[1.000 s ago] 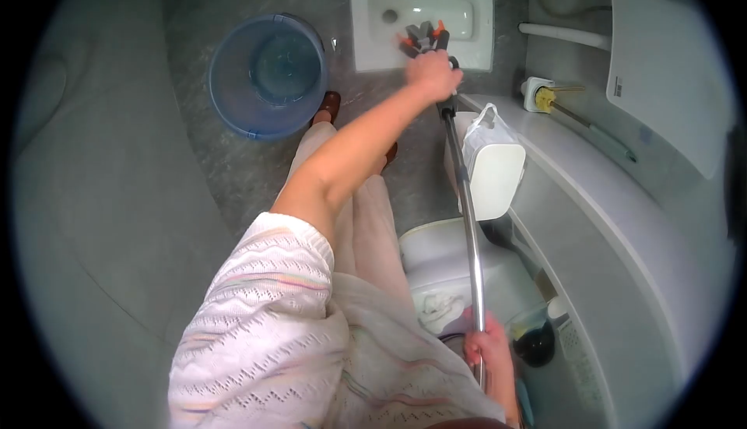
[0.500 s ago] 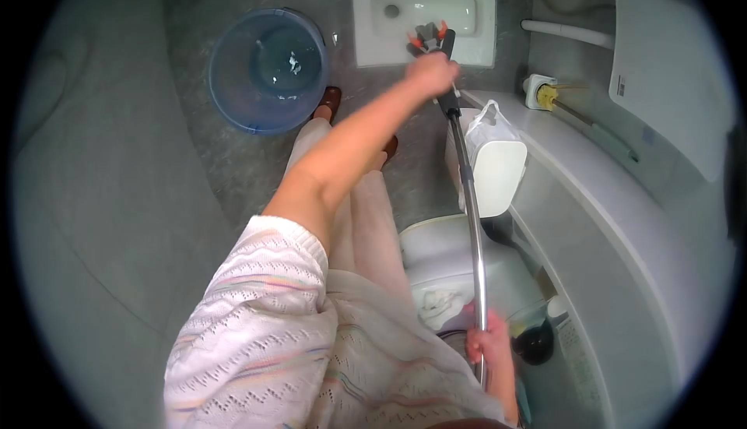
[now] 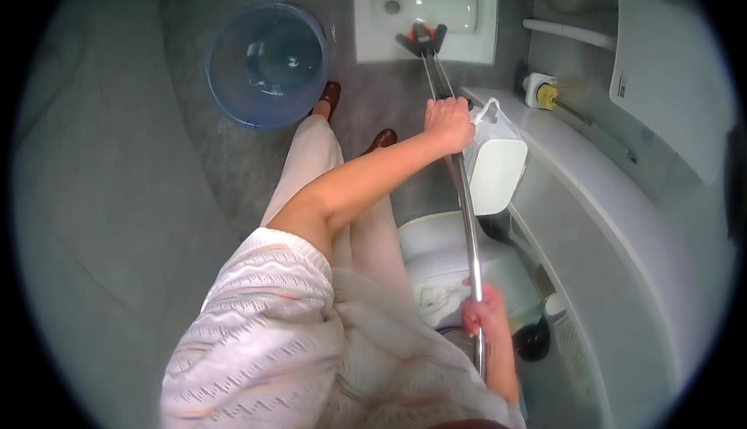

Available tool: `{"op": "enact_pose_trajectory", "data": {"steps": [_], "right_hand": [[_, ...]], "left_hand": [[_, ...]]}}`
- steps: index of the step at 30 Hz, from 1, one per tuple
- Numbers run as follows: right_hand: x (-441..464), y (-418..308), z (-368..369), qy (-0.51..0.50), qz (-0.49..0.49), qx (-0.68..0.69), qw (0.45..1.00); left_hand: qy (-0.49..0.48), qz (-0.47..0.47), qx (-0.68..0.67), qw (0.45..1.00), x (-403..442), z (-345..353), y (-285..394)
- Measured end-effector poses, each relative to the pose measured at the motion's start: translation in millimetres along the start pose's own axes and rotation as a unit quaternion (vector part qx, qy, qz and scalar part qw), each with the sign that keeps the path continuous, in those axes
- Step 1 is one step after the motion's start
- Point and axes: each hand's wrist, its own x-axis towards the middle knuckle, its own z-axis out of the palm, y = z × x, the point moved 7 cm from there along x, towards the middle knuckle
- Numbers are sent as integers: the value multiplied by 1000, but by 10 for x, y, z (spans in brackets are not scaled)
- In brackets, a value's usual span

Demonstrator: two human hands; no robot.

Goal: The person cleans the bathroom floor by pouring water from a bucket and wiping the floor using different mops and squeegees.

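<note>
Mop (image 3: 471, 250) is in both my hands, its metal pole running from near my body out past my left hand (image 3: 450, 125). Mop head (image 3: 422, 36), dark grey with orange parts, is beyond that hand, over the near edge of the white floor basin (image 3: 367, 49); can't tell if they touch. Left arm reaches forward and across my front, elbow a bit bent, back of the hand up, fingers closed together over the upper part of the mop. Thumb on that hand not clear.

Right hand (image 3: 484, 312) is lower and closer to me, fist wrapped around the pole, forearm coming up from below it. Exact fingertip placement there is too blurred to tell.

Blue bucket (image 3: 226, 79) with some liquid inside stands left of my left hand, well apart, next to one brown shoe (image 3: 331, 96). White bin (image 3: 498, 176) with a plastic bag (image 3: 495, 124) is just right of my left hand. Farther right, on the ledge, a yellow-headed brush (image 3: 548, 96) lies with its head at a white holder (image 3: 534, 85).
</note>
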Motion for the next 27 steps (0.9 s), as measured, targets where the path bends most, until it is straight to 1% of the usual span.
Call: {"op": "enact_pose_trajectory", "data": {"steps": [2,3,4,5,6,7,10,11,12,14,15,16,17,19,21,22,23,24,25,27], "right_hand": [[-89,69,-17,-14,4,7,1000],[-171,110,-49,-17,0,2,1000],[-249,143,-68,-20,-5,-3,1000],[-333,166,-68,-15,-3,4,1000],[-427,179,-46,-10,-2,10,1000],[-490,192,-20,-6,-1,17,1000],[-583,222,57,-16,-5,21,1000],[-622,225,84,-10,-1,17,1000],[-664,226,116,-5,2,12,1000],[-725,286,157,4,3,-5,1000],[-749,353,155,6,-2,-19,1000],[-773,415,145,8,-7,-32,999],[-794,474,124,13,1,-50,999],[-838,606,36,23,18,-86,996],[-817,1211,-413,5,50,-61,997],[-865,1330,-477,38,94,-30,994],[-922,1448,-541,74,135,4,988],[-978,1541,-618,80,142,3,987],[-1065,1633,-675,75,136,-11,988],[-1113,1816,-867,64,120,-49,989]], "left_hand": [[4,2,0,1000,40,-118,-32],[57,30,32,997,74,-202,-28],[90,-1,74,993,150,-384,-83],[41,-75,-2,996,377,-393,-380],[40,-86,-29,995,560,-406,-586],[42,-51,-5,998,474,-618,-495],[177,37,68,981,315,-725,-449],[138,68,114,982,274,-621,-405],[64,116,153,979,121,-513,-265],[-6,265,213,940,-238,-106,-37],[-84,321,224,916,-458,18,94],[-137,348,241,896,-636,153,181],[-123,399,241,876,-760,300,221],[-322,338,277,840,-869,647,151],[-292,374,256,843,-1109,821,217],[-308,392,279,821,-1323,956,287],[-313,406,270,815,-1542,1117,328],[-333,406,255,812,-1758,1272,369],[-358,410,267,795,-2006,1424,437],[-348,443,249,788,-2447,1763,585]]}}
